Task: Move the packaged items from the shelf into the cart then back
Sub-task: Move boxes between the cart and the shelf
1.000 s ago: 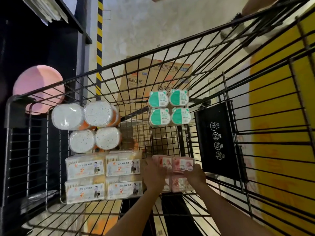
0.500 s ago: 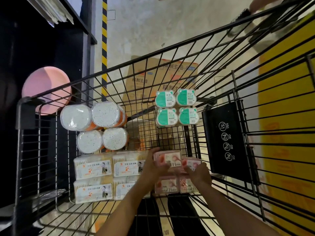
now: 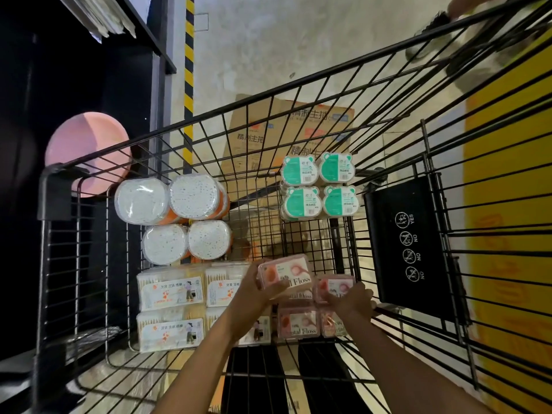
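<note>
My left hand grips one pink floss box, lifted above the other floss boxes at the cart's near end. My right hand closes on the neighbouring floss box, just right of it. Left lie cotton-swab packs; farther, round tubs and green cases.

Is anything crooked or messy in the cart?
Only one thing: the pink dental floss box in the left hand is lifted and tilted above the other pink floss boxes. The right hand rests on its neighbour. Everything else sits in neat groups; nothing looks spilled.
</note>
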